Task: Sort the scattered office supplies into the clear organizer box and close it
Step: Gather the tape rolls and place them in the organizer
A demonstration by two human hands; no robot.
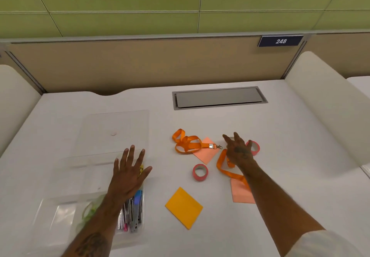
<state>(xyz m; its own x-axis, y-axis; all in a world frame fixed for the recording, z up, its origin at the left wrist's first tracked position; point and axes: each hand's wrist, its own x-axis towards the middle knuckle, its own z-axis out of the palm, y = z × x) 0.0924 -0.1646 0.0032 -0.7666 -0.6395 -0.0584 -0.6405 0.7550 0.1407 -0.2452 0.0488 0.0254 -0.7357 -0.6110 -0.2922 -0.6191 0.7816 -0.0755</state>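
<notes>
The clear organizer box lies on the white desk at the lower left, its lid flat behind it. Pens and markers fill its right compartment; something green lies in another. My left hand rests spread over the box, holding nothing. My right hand hovers open, fingers apart, above a pink tape roll and an orange lanyard. Loose on the desk lie another orange lanyard, a second pink tape roll, two pink note pads and an orange pad.
A grey cable hatch is set into the desk behind the supplies. A tan partition with a number plate closes off the back. White padded dividers stand at both sides.
</notes>
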